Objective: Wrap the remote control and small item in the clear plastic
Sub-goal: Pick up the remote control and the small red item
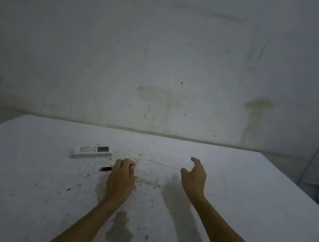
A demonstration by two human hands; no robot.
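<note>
Plastic: clear sheet [160,173] lay flat on the table [27,195] at frame centre, between both hands, barely visible. Left hand [121,178] curled, fingers pinching the sheet's left edge. Right hand [195,177] spread and empty, hovering at its right edge. Remote control [91,151] lay up and left of the left hand, long axis running left-right; small dark-red item [106,168] just beside the left hand. Left hand nearer both.

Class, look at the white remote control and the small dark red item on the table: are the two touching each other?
Apart. The head view shows a clear strip of bare table between the remote control and the small dark red item, which lies nearer the person.
</note>
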